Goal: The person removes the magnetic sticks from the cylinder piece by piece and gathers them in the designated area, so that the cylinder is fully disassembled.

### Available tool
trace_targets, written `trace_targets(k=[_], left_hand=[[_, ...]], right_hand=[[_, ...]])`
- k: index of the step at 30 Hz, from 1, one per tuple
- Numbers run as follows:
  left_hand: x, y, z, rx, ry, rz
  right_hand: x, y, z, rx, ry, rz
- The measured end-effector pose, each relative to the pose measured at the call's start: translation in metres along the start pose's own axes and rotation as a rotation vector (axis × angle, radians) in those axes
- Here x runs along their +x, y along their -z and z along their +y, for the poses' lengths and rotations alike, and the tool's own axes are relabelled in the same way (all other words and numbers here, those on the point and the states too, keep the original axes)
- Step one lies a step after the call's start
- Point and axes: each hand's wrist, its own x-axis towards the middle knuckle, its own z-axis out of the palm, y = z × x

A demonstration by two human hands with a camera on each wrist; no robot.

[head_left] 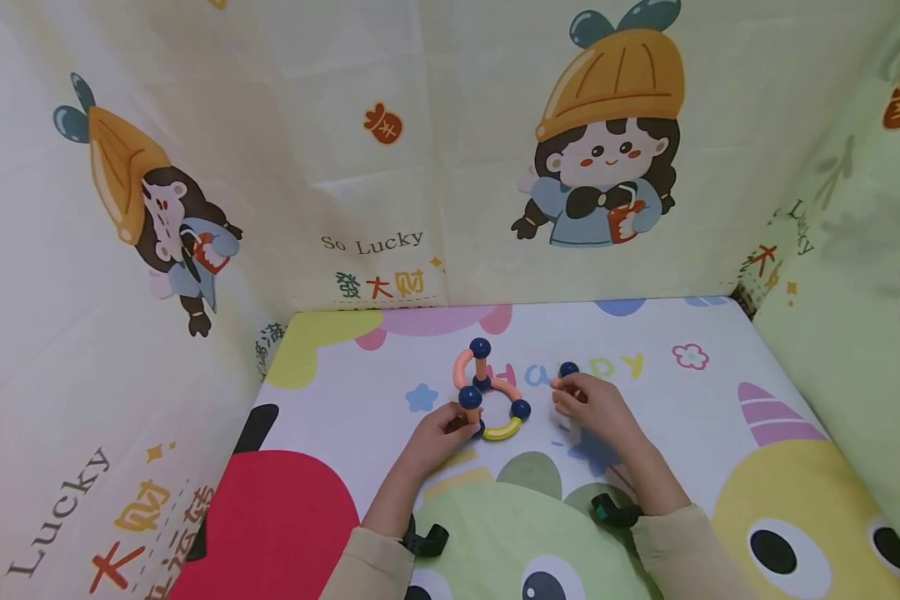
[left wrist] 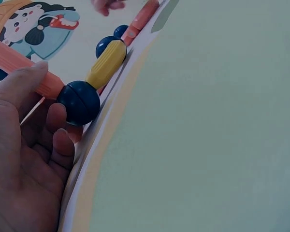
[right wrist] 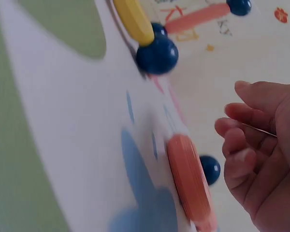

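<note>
My left hand [head_left: 438, 437] grips an upright pink magnetic rod [left wrist: 50, 84], thumb along it and fingertips by the dark blue ball [left wrist: 79, 103] at its base. This rod belongs to a structure of dark blue balls, pink rods and a curved yellow rod [head_left: 502, 431]. One ball [head_left: 470, 397] caps the gripped rod; another ball [head_left: 480, 348] tops the far upright. My right hand [head_left: 596, 408] hovers near a separate blue ball [head_left: 568, 369], fingers loosely bent with nothing visible between them. Beside that ball lies a pink rod [right wrist: 188, 179], seen in the right wrist view.
A cartoon-printed cloth [head_left: 375, 400] covers the table. Pale printed curtains [head_left: 457, 183] stand behind it and at both sides. A black band [head_left: 427, 537] is on the left wrist, another black band [head_left: 615, 510] on the right.
</note>
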Motion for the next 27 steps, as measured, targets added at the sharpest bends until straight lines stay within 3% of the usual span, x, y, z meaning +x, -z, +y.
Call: trace_targets(k=[5,13,21,27], left_hand=[[-0.001,0.001,0.000,-0.005,0.018,-0.012],[-0.002,0.004,0.003,-0.059,0.001,-0.013],[0.005,0.009,0.007,-0.299,0.066,0.057],[0.017,0.033,0.033,-0.363,0.058,0.084]], right_hand=[[0.003,-0.016,-0.014,0.084,0.062,-0.070],[0.002,-0.042,-0.020,0.177,0.064,-0.199],[0.001,-0.056,-0.016,0.159,0.073,-0.167],[0.002,-0.059,-0.014,0.129,0.094,-0.131]])
